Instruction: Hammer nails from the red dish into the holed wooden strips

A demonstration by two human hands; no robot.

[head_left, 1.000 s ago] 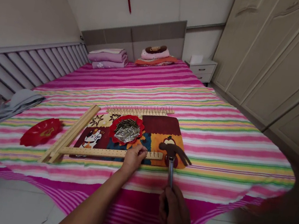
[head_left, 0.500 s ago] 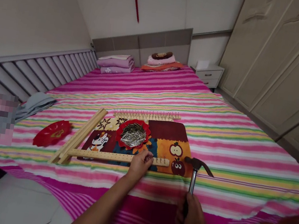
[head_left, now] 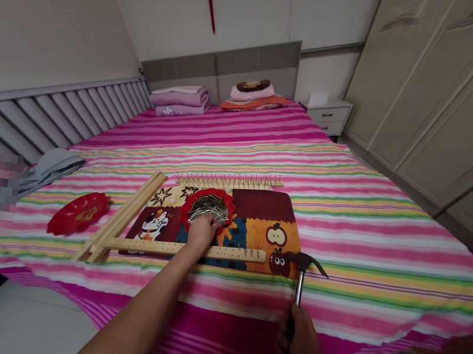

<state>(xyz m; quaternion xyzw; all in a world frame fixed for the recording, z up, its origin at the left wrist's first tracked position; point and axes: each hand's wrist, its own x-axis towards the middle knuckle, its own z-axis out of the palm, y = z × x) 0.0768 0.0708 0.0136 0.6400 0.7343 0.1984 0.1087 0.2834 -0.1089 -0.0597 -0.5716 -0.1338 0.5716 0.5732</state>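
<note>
The surface is a pink striped bed sheet (head_left: 366, 233), and cream wardrobe doors (head_left: 447, 96) stand at the right of the room. At lower right, our right hand (head_left: 299, 348) is closed around the handle of a claw hammer (head_left: 300, 286). Its long axis goes up the frame, and its head is just beside the patchwork mat (head_left: 263, 205). Our curled left hand (head_left: 201, 234) is at a red dish (head_left: 211, 192) of nails (head_left: 209, 207); we cannot tell if it pinches any.

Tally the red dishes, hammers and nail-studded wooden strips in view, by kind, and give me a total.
Red dishes: 2, a scalloped red dish of nails on the patchwork mat and a plain red dish on the striped bedspread
Hammers: 1, a claw hammer in the right hand
Nail-studded wooden strips: 2, a front wooden strip and a back wooden strip
Total: 5
</note>
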